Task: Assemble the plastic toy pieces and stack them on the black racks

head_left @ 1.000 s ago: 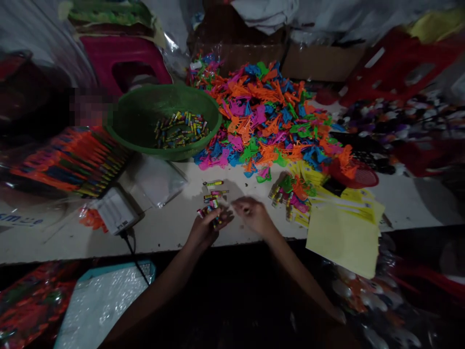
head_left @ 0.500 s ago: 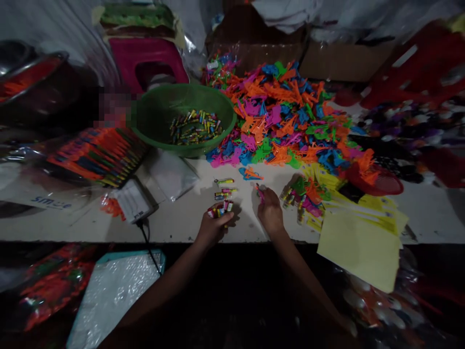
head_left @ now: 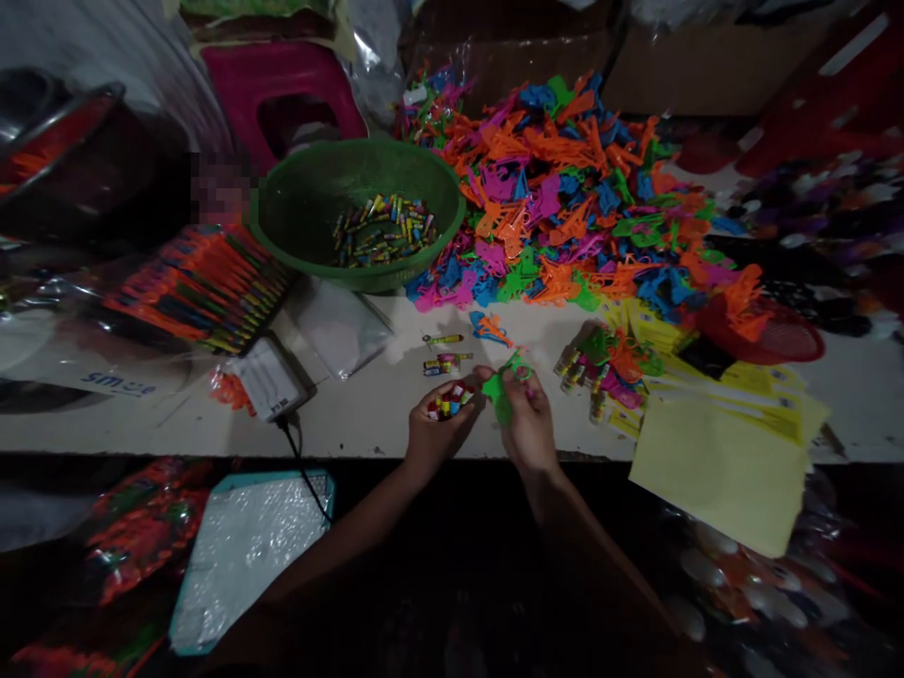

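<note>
My left hand (head_left: 438,431) is curled around several small printed tubes (head_left: 450,403) with red, yellow and white ends. Close beside it, my right hand (head_left: 526,419) grips a green plastic piece (head_left: 503,391), thin and shaped rather like a toy pistol. A bit of pink shows between the right fingers, too small to make out. Left fingertips come up near the green piece; whether they touch it I cannot tell. Beyond the hands lie a few loose tubes (head_left: 444,339) and a blue-and-orange plastic piece (head_left: 492,329) on the white table (head_left: 374,424).
A green basin (head_left: 282,254) holds many tubes. Behind it spreads a big heap of coloured plastic pieces (head_left: 565,207). Right are a small group of pieces with tubes (head_left: 600,372), yellow sheets (head_left: 720,480) and a red basket (head_left: 791,344). Left sits a white box (head_left: 265,377) with a cable.
The green piece now shows in my right hand, where a pink one showed before. My hands have come closer together, and my left hand has turned. The whole view has shifted slightly.
</note>
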`<state>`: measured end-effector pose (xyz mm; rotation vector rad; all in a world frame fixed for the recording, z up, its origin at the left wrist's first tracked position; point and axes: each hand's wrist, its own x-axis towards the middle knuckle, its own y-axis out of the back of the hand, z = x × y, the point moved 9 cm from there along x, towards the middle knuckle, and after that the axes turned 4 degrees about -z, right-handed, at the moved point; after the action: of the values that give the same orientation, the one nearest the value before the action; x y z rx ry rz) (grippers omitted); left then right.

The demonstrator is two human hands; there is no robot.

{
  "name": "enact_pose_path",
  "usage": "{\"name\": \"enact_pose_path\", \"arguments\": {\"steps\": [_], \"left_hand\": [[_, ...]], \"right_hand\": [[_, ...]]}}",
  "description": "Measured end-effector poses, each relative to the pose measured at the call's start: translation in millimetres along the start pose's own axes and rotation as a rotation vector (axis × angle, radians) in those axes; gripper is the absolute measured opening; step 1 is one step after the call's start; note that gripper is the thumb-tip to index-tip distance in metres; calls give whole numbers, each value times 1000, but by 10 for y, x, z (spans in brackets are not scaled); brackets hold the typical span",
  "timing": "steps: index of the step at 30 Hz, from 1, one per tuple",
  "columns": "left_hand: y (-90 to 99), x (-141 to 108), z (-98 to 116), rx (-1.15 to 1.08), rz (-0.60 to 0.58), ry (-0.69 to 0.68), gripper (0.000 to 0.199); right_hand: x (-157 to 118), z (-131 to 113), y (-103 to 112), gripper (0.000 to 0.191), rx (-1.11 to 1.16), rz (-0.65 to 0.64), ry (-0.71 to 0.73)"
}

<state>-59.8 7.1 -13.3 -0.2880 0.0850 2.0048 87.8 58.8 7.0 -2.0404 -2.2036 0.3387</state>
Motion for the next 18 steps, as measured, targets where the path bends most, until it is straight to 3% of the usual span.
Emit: {"name": "enact_pose_path", "arguments": {"steps": [3, 10, 18], "left_hand": [[-53, -30, 87, 90, -17, -120, 34], [-44, -22, 31, 115, -5, -125, 34], [-136, -171, 347, 248, -100, -489, 21]], "right_hand": [[-89, 27, -198, 21, 237, 0, -36], [-103, 47, -104, 21, 296, 78, -60], [-140, 107, -90, 25, 254, 152, -19]]}}
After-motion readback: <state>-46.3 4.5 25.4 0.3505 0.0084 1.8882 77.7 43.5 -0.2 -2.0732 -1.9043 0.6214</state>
